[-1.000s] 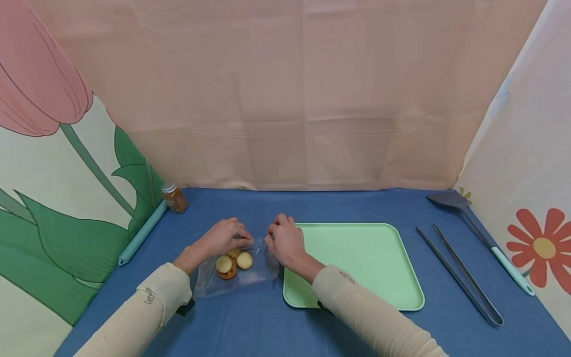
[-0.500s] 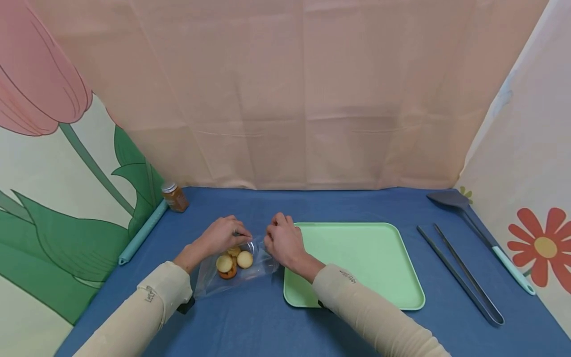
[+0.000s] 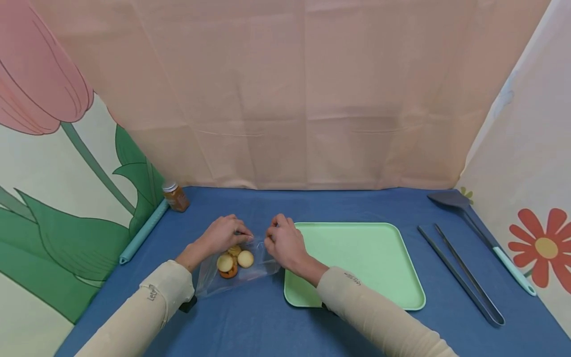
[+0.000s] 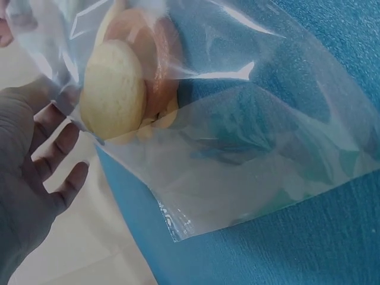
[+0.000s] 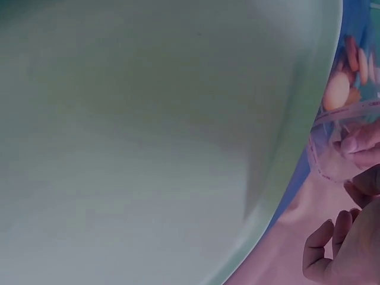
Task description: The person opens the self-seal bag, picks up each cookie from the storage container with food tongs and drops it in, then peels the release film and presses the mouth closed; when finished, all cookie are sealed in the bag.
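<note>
A clear plastic zip bag [image 3: 260, 267] lies left of centre on the blue cloth. Inside are several round biscuit-like pieces: pale ones [image 3: 245, 259] and an orange-brown one [image 3: 229, 271]. At the bag's far edge my left hand [image 3: 220, 237] pinches the plastic between thumb and fingers. My right hand [image 3: 287, 245] holds the same edge at its right end, with fingers curled. The right wrist view catches a zip strip [image 5: 344, 113] with red print across the bag. Through the film in the left wrist view, a pale piece [image 4: 113, 89] leans against the brown one.
To the right of the bag is a light green tray [image 3: 357, 263], partly under my right forearm. Metal tongs [image 3: 464, 277] and a dark turner [image 3: 473, 223] with a mint handle lie farther right. A metal-lidded jar [image 3: 176, 198] stands at back left beside a teal roll [image 3: 142, 233].
Both hands stay at the bag's far edge with almost no movement. The plastic near the fingers shifts very slightly; the pieces inside keep their places.
</note>
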Available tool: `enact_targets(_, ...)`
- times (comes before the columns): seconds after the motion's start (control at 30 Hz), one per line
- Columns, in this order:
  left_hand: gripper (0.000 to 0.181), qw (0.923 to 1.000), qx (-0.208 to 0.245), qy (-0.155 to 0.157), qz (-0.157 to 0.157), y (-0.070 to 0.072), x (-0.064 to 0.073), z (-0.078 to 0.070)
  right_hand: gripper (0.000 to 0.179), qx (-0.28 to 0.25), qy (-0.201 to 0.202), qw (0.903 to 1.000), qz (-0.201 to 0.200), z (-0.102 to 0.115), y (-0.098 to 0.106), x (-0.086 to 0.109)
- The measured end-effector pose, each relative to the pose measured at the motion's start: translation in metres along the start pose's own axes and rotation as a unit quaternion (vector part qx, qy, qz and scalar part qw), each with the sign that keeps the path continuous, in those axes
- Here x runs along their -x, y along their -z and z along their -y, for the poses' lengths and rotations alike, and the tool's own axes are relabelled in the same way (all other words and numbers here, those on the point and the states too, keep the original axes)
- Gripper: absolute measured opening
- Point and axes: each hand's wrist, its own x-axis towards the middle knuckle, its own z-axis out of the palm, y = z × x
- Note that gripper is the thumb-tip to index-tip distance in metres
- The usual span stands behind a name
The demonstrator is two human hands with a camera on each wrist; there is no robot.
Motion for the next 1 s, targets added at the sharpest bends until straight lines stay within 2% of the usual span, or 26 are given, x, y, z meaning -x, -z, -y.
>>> enact_targets(0.37,0.015,0.9997,-0.018,0.011,0.011,0.000,-0.001,-0.003,0.014,-0.024,-0.005,0.9997,0.006,0.002,0.006,0.004)
enact_targets(0.53,0.015,0.9997,-0.022,0.005,0.004,0.000,0.000,-0.004,0.014,-0.023,-0.003,0.9997,0.006,0.004,0.008,0.006)
enact_targets(0.73,0.014,0.9993,-0.036,0.004,-0.006,-0.003,0.007,0.003,0.015,-0.029,-0.014,0.9995,0.003,0.001,0.012,0.006)
enact_targets(1.0,0.014,0.9998,-0.007,0.008,-0.016,-0.003,0.010,0.004,0.015,-0.013,-0.025,0.9996,-0.010,-0.003,0.010,0.005)
